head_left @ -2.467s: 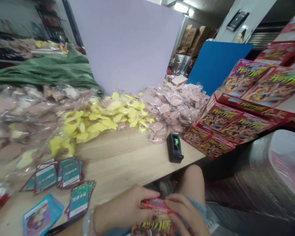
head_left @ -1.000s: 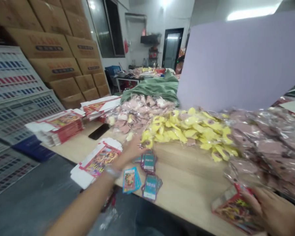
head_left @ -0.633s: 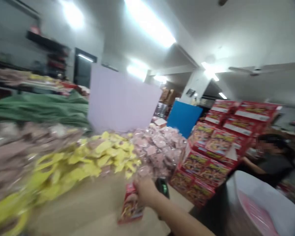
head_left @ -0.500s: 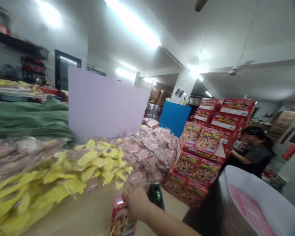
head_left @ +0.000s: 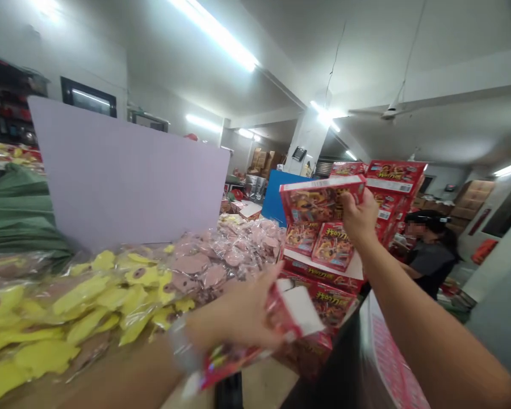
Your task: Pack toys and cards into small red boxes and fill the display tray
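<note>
My right hand (head_left: pixel 361 218) is closed on the end of a flat red printed box (head_left: pixel 313 204), holding it tilted just over the stack of red display boxes (head_left: pixel 332 301). Lower down, my left hand (head_left: pixel 247 312) is smeared by motion. Its fingers wrap round another red carton (head_left: pixel 281 318), whose white end flap (head_left: pixel 302 307) stands open. Part of that carton is hidden behind the hand. Near the bottom edge, a black object (head_left: pixel 229 392) lies on the table beneath it.
Yellow foam-like cutouts (head_left: pixel 123 289) in clear bags cover the left of the table, with pink bagged ones (head_left: pixel 230 255) behind. A lilac board (head_left: pixel 132 182) and a blue board (head_left: pixel 276 193) stand beyond. A co-worker (head_left: pixel 430 255) is at the right, past a white bin (head_left: pixel 368 324).
My right hand has risen from the table to the stack and now holds a red box there. My left hand has come into view with a carton. The view has swung right.
</note>
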### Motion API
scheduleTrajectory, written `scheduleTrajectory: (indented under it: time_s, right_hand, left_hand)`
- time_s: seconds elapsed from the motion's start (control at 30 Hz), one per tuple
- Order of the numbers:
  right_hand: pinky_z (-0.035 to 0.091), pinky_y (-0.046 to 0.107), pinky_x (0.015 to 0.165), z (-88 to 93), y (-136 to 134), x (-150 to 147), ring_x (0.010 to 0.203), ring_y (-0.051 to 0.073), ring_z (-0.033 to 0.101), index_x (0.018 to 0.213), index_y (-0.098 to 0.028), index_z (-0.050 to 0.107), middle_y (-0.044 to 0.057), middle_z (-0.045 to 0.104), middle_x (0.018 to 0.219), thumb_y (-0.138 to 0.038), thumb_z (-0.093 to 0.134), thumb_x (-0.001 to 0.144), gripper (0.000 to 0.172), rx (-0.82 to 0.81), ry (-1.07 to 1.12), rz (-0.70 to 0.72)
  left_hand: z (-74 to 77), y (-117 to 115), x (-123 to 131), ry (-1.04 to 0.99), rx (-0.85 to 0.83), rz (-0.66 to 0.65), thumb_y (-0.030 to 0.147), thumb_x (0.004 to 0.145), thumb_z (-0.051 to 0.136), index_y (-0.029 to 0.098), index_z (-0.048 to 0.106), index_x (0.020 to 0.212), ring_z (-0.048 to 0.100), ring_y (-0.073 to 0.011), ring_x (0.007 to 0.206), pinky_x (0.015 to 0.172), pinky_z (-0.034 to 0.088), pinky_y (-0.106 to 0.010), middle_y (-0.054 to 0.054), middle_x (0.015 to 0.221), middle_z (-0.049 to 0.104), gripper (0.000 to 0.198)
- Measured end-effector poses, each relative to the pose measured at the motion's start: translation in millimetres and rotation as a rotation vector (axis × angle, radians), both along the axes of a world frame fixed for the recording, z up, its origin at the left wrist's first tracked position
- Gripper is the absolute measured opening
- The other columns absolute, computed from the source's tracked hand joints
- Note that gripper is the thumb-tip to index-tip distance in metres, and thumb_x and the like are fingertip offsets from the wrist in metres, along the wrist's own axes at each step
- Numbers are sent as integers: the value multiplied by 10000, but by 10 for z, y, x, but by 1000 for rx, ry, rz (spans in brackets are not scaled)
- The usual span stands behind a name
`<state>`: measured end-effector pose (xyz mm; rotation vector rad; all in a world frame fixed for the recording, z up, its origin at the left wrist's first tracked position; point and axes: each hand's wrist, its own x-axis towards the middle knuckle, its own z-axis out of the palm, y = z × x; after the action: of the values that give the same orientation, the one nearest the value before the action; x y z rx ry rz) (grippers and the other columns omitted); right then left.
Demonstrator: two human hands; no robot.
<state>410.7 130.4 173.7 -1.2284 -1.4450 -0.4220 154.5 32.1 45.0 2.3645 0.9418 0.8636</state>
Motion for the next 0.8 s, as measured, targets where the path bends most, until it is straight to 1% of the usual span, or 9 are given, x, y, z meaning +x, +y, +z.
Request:
scheduleTrajectory:
  time_s: [0.07,0.1,0.17,0.23,0.43,0.5,0.57,0.67,0.8]
  right_hand:
    - [388,299,630,115,273,225,680,205,530,872,-154,543,66,586,742,-544,399,782,426,-36,-177,-40]
    - [379,289,595,117,385,319,635,197,525,826,-163,553,48,576,683,-565,446,756,422,-75,-245,-39]
    - [347,276,542,78,549,478,570,192,510,744,-181,559,18,538,584,-602,538,689,425,-151,-332,-21]
    - [325,272,523,69,650,578,556,198,512,725,-193,565,9,523,550,-635,556,665,447,-210,-431,-32]
    - [297,276,490,246,842,366,605,237,558,864,-186,596,76,604,639,-749,399,696,619,-377,-870,-332]
    - [304,276,497,152,890,241,691,250,572,853,-175,605,109,626,744,-726,348,744,618,-324,-964,-362]
    - [334,282,530,-44,936,172,793,259,571,870,-171,613,128,626,875,-672,338,794,576,-265,-1033,-330]
    - [385,309,612,-307,997,175,841,264,572,1082,-154,560,146,619,985,-571,398,835,511,-247,-1054,-289]
    - [361,432,868,-274,804,168,1085,323,482,1294,-127,389,184,524,1223,-506,427,847,588,-210,-981,-273]
  left_hand:
    - [151,379,458,155,-32,-87,406,527,727,106,146,1400,441,-337,1169,944,414,-393,-190,1357,365,1090]
    - [194,551,647,208,-42,-67,437,504,722,83,177,1387,409,-366,1191,953,398,-421,-214,1378,315,1096]
    - [211,799,890,278,-62,-24,499,475,705,90,281,1336,468,-384,1127,892,435,-442,-228,1343,346,1044]
    - [172,894,962,303,-41,5,528,453,695,122,378,1260,556,-360,1004,810,476,-422,-200,1258,433,957]
    - [107,779,854,348,20,46,602,456,658,134,458,1154,595,-318,878,745,495,-403,-143,1122,490,864]
    - [118,766,857,353,31,44,602,472,645,129,464,1147,592,-320,885,751,495,-413,-143,1120,487,845]
    - [133,778,878,359,36,33,593,476,640,126,467,1144,589,-327,896,749,497,-421,-146,1135,481,833]
    - [160,804,906,378,19,18,574,475,645,121,467,1151,586,-338,911,742,500,-432,-155,1162,477,833]
    - [166,661,801,296,1,14,504,460,700,120,272,1341,477,-375,1119,888,440,-437,-191,1341,348,1053]
